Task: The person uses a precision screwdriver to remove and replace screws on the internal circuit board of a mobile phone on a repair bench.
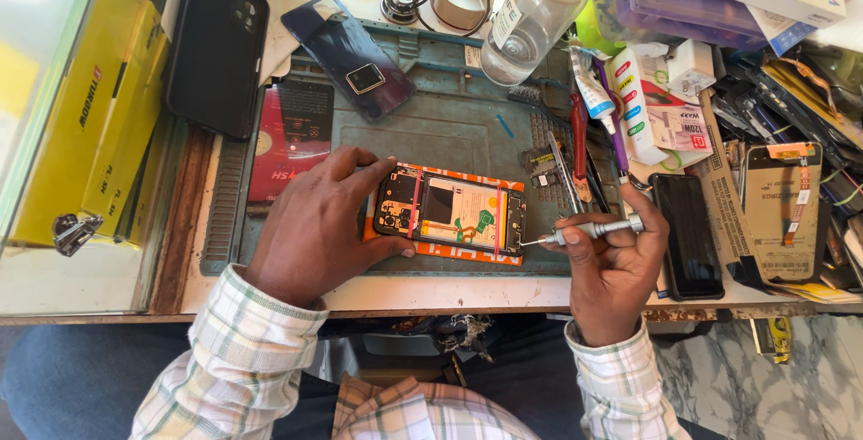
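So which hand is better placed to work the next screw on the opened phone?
Probably the right hand: it holds the screwdriver with the tip at the right end of the opened phone. The left hand lies flat on the phone's left end, steadying it.

Your left hand (pixel 315 224) rests flat on the left end of the opened phone (pixel 449 213), which lies on an orange pad (pixel 449 251) on the blue-grey mat (pixel 449 125). Your right hand (pixel 616 260) grips a small screwdriver (pixel 589 230), its tip touching the phone's right edge. A black phone (pixel 688 235) lies just right of that hand, and a clear bottle (pixel 535 13) stands farther back on the worktop (pixel 449 294).
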